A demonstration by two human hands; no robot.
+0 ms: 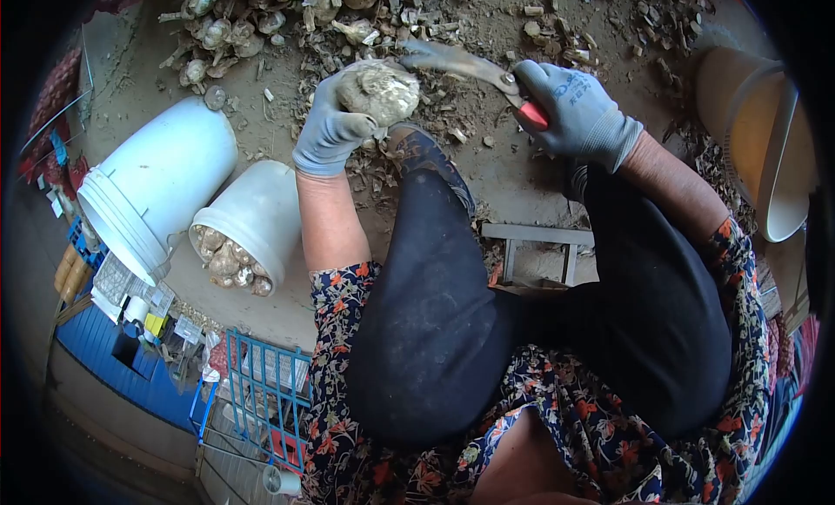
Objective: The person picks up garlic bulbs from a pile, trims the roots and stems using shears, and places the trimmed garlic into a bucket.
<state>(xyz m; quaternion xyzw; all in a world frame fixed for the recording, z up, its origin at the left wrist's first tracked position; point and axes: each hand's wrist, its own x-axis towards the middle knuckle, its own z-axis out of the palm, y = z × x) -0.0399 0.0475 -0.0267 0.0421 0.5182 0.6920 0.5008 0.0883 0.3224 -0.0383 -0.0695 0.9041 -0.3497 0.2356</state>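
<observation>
Closest to the lens, dark trousers (435, 314) and a flowered dress (557, 409), knees spread over a low stool (535, 237). Farther out, both gloved hands raised above the dirt floor (513, 179).

Left hand (335, 127) wrapped around a garlic bulb (380, 91), fingers curled under its body and one end left bare toward the blades. Right hand (574, 105) closed on the red handles of a pair of shears (474, 68), the blades reaching to just beside the bulb.

Probably light and firm, but clad in dry, flaky skin dusted with soil, so likely to slide inside a glove. Likely to bruise if squeezed hard. Best gripped around the fat middle, with the stalk and root ends kept free.

Just below the bulb, a shoe (422, 153). Scattered all about, cut scraps (435, 26). Heaped at the far edge, more bulbs in a pile (235, 22). Off to the left, a small white bucket (257, 209) tipped on its side with bulbs inside, touching a bigger white bucket (165, 179) also on its side. Off to the right, a tan bucket (752, 122). Nothing between the hands and the bulb; shoe and scraps crowding the floor beneath.
</observation>
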